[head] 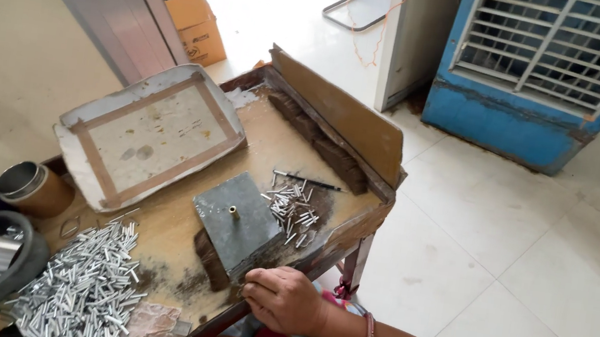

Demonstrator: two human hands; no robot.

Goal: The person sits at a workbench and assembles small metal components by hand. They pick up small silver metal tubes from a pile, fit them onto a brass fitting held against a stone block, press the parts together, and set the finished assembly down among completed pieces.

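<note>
1. Right hand [284, 298] rests curled at desk [272, 145] edge, fingers together, touching grey metal block [237, 226]; can't tell if gripping anything.
2. Left hand out of frame.
3. Small metal tubes [86, 289] pile partly cut off at bottom.

Bright daylight pours in from twelve o'clock, washing out the floor [284, 2] there. Shadows are soft and short. The picture is sharp at centre, with slight wide-angle bending toward three and nine o'clock edges.
</note>
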